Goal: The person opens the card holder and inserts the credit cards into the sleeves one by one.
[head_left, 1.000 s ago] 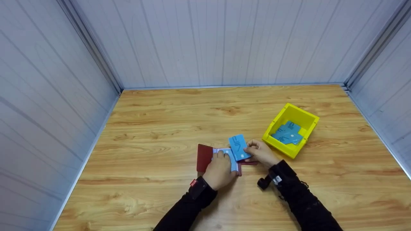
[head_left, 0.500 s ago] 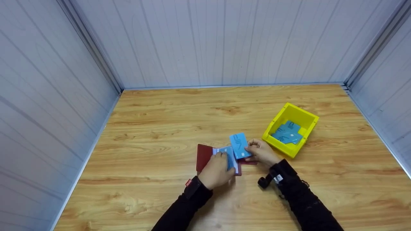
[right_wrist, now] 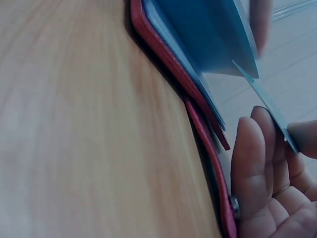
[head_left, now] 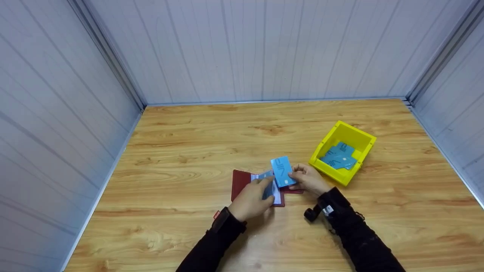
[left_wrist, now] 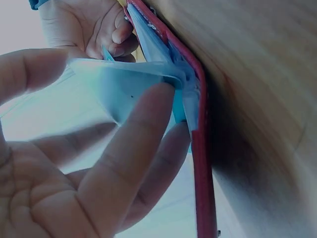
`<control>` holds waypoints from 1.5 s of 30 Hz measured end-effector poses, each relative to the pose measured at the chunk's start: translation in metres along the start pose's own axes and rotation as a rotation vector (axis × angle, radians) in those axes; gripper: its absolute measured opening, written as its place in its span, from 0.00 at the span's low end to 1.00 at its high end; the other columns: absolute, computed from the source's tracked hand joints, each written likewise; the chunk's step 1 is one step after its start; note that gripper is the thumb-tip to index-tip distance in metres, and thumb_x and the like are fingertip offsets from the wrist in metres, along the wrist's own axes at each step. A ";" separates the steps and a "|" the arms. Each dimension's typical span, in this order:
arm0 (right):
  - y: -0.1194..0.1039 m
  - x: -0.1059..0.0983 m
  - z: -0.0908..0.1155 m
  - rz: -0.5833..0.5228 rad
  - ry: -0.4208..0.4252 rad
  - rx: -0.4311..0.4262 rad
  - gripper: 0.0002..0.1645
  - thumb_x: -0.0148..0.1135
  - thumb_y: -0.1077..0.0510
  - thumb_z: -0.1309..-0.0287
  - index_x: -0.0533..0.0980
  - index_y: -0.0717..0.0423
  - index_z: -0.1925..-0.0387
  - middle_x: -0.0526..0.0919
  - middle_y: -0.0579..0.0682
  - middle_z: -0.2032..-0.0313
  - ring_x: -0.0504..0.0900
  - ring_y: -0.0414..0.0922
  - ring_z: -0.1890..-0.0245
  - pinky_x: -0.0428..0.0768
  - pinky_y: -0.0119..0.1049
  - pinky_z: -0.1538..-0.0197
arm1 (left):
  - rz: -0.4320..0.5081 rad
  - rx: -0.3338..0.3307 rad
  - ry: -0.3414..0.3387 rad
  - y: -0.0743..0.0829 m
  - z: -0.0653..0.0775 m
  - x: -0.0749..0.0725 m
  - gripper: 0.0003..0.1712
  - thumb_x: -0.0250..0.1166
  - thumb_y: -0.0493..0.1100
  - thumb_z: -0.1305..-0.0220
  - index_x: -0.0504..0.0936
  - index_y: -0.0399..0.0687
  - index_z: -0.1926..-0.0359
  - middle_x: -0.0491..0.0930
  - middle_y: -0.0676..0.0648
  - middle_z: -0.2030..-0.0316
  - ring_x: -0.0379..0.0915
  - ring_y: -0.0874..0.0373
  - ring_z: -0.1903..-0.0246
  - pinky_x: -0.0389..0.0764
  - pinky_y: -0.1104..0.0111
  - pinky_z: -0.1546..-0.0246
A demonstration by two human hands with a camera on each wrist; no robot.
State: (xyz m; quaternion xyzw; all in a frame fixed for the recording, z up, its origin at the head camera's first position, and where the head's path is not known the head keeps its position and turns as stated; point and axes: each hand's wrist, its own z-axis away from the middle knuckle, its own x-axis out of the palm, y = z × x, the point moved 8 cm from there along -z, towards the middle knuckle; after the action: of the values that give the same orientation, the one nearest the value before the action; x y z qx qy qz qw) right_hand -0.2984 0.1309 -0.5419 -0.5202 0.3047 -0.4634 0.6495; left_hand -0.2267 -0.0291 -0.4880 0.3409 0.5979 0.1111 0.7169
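Observation:
A red card holder point(head_left: 239, 183) lies unfolded on the wooden table, its clear plastic sleeves in the middle. My left hand point(head_left: 248, 201) is over it; in the left wrist view the thumb and a finger pinch a raised sleeve page point(left_wrist: 116, 87) with a blue tint inside. To the right, my right hand point(head_left: 310, 180) pinches a blue card point(head_left: 282, 170) by its lower right edge, with printed lettering and a chip showing. The right wrist view shows the card point(right_wrist: 270, 106) edge-on, its tip close to the sleeve's edge; whether they touch I cannot tell.
A yellow bin point(head_left: 366, 153) stands right of the hands, with several blue cards point(head_left: 338, 155) loose inside. Pale panel walls point(head_left: 264, 53) bound the wooden table point(head_left: 170, 151) at the back and sides. A snap button point(right_wrist: 235, 206) sits on the holder's flap.
My left hand has shifted slightly left and its fingers have spread, with the sleeve page now lifted. The right hand raised the blue card a little, then kept still.

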 end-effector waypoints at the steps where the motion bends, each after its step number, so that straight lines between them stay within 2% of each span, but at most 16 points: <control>1: 0.000 0.000 0.000 0.002 0.004 0.004 0.05 0.54 0.64 0.34 0.66 0.58 0.63 0.70 0.45 0.70 0.78 0.38 0.69 0.85 0.32 0.63 | -0.010 0.013 0.003 0.001 0.000 0.000 0.33 0.60 0.46 0.36 0.68 0.50 0.30 0.75 0.36 0.39 0.75 0.50 0.45 0.78 0.56 0.47; 5: 0.002 -0.001 0.000 0.008 0.016 0.014 0.06 0.54 0.64 0.34 0.66 0.61 0.60 0.71 0.46 0.69 0.79 0.39 0.68 0.85 0.33 0.62 | -0.033 0.029 0.008 0.001 0.000 0.000 0.32 0.60 0.46 0.37 0.69 0.56 0.31 0.75 0.37 0.40 0.77 0.52 0.50 0.80 0.58 0.52; 17: 0.002 -0.002 0.000 0.035 0.017 0.020 0.07 0.54 0.63 0.33 0.66 0.63 0.59 0.73 0.47 0.67 0.79 0.39 0.66 0.85 0.33 0.60 | -0.023 0.038 0.007 0.000 0.002 -0.001 0.33 0.62 0.50 0.35 0.68 0.56 0.30 0.75 0.38 0.39 0.75 0.47 0.43 0.78 0.54 0.44; 21: 0.002 -0.002 -0.001 0.027 0.017 0.021 0.07 0.55 0.63 0.34 0.66 0.62 0.60 0.73 0.47 0.67 0.79 0.40 0.65 0.85 0.33 0.60 | -0.007 0.044 0.038 0.000 0.001 -0.003 0.31 0.61 0.51 0.33 0.68 0.53 0.31 0.77 0.40 0.40 0.75 0.49 0.42 0.77 0.54 0.42; 23: 0.002 -0.002 -0.001 0.030 0.015 0.018 0.07 0.55 0.63 0.34 0.66 0.61 0.61 0.72 0.46 0.68 0.78 0.39 0.66 0.85 0.33 0.60 | 0.010 0.041 0.071 -0.001 0.000 -0.006 0.28 0.60 0.49 0.32 0.69 0.50 0.33 0.81 0.40 0.46 0.78 0.51 0.47 0.79 0.56 0.47; 26: 0.003 -0.003 -0.001 0.035 0.026 0.023 0.06 0.55 0.64 0.34 0.66 0.61 0.61 0.70 0.46 0.69 0.77 0.39 0.67 0.85 0.34 0.61 | 0.053 0.016 0.124 -0.005 -0.001 -0.012 0.22 0.58 0.45 0.31 0.70 0.45 0.39 0.82 0.45 0.66 0.78 0.57 0.67 0.79 0.63 0.66; 28: 0.004 -0.003 -0.002 0.039 0.029 0.027 0.06 0.55 0.64 0.35 0.66 0.60 0.61 0.69 0.46 0.69 0.77 0.39 0.67 0.85 0.34 0.61 | 0.086 -0.006 0.149 -0.009 -0.001 -0.016 0.20 0.57 0.40 0.32 0.69 0.41 0.41 0.74 0.51 0.77 0.70 0.61 0.78 0.71 0.68 0.78; 31: 0.004 -0.004 -0.002 0.042 0.043 0.043 0.06 0.55 0.64 0.35 0.66 0.60 0.61 0.70 0.47 0.69 0.77 0.40 0.67 0.85 0.34 0.60 | 0.140 -0.041 0.168 -0.016 0.000 -0.023 0.20 0.54 0.35 0.33 0.66 0.38 0.41 0.61 0.56 0.83 0.59 0.64 0.86 0.60 0.72 0.85; 33: 0.004 -0.003 -0.002 0.051 0.044 0.052 0.06 0.55 0.64 0.35 0.66 0.60 0.61 0.70 0.48 0.68 0.78 0.40 0.67 0.85 0.34 0.60 | 0.179 -0.060 0.178 -0.021 0.001 -0.028 0.24 0.53 0.33 0.34 0.64 0.35 0.38 0.61 0.56 0.84 0.57 0.64 0.87 0.60 0.73 0.86; 38: 0.003 -0.003 -0.001 0.074 0.042 0.070 0.06 0.55 0.64 0.34 0.66 0.60 0.59 0.69 0.47 0.69 0.78 0.40 0.67 0.85 0.35 0.59 | 0.284 -0.118 0.195 -0.040 0.003 -0.039 0.30 0.52 0.32 0.34 0.59 0.31 0.32 0.79 0.46 0.72 0.67 0.62 0.81 0.71 0.70 0.80; 40: 0.003 -0.003 -0.001 0.082 0.041 0.075 0.06 0.55 0.64 0.35 0.67 0.60 0.59 0.70 0.46 0.70 0.79 0.40 0.67 0.85 0.35 0.59 | 0.304 -0.139 0.201 -0.047 0.004 -0.042 0.29 0.52 0.32 0.35 0.61 0.30 0.33 0.81 0.43 0.67 0.70 0.60 0.78 0.73 0.69 0.77; 45: 0.001 0.002 -0.001 0.124 0.032 0.085 0.09 0.58 0.64 0.38 0.68 0.59 0.58 0.79 0.45 0.71 0.81 0.39 0.71 0.84 0.31 0.64 | 0.331 -0.207 0.188 -0.065 0.006 -0.041 0.23 0.54 0.34 0.37 0.70 0.29 0.41 0.79 0.43 0.68 0.73 0.57 0.72 0.76 0.68 0.73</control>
State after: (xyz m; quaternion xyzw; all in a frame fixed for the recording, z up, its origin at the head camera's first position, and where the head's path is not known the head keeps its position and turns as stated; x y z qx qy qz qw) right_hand -0.2981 0.1292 -0.5427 -0.4649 0.3266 -0.4430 0.6935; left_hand -0.2482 -0.1024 -0.4959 0.3472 0.5832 0.3196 0.6612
